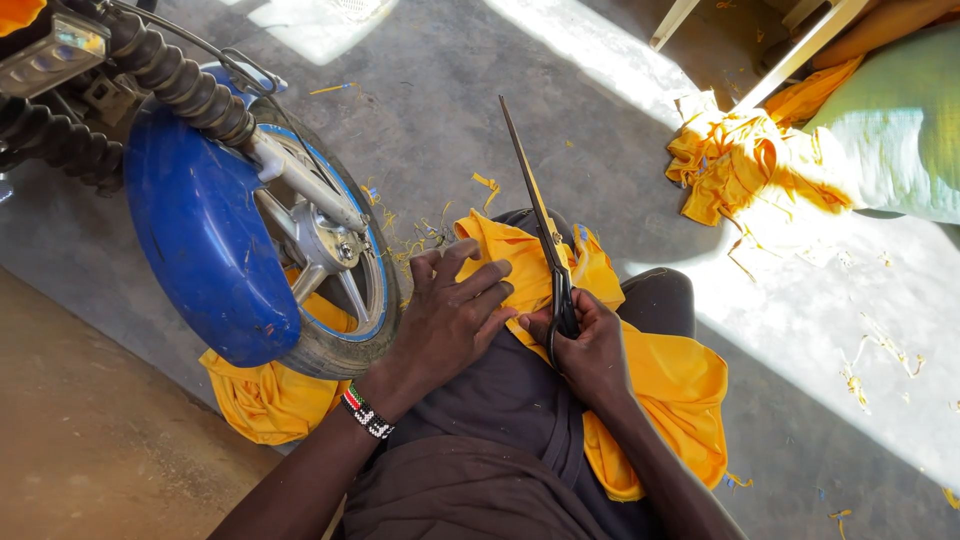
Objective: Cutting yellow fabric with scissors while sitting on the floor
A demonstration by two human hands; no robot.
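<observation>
A yellow cloth lies across my lap, draped over my dark trousers. My left hand, a beaded band at its wrist, presses flat on the cloth's upper part with fingers spread. My right hand grips the handles of long scissors. The scissor blades are together and point up and away from me, above the cloth.
A motorbike's front wheel with a blue mudguard stands close on my left, over more yellow cloth. Another heap of yellow fabric and a pale green sack lie at the upper right. Yellow scraps dot the concrete floor.
</observation>
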